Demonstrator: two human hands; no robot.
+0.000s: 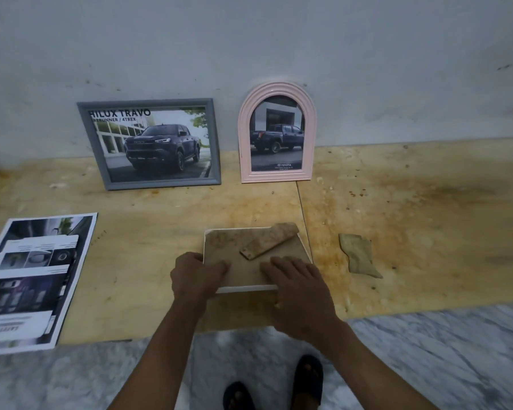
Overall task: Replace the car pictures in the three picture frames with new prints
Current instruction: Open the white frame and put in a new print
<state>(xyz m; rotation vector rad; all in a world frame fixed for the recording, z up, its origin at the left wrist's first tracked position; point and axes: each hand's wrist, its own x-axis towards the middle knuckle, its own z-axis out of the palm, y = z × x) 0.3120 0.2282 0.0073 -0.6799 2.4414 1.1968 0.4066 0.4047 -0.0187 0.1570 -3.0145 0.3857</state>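
A stained plywood board lies on the marble floor. On it rest a grey frame and pink arched frame leaning against the wall, loose prints, a face-down white frame, and a cardboard scrap.

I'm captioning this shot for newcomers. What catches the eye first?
Two framed truck pictures lean on the wall: a grey frame and an arched pink frame to its right. In front, the left hand and right hand work on a white frame lying face down, with prints at far left.
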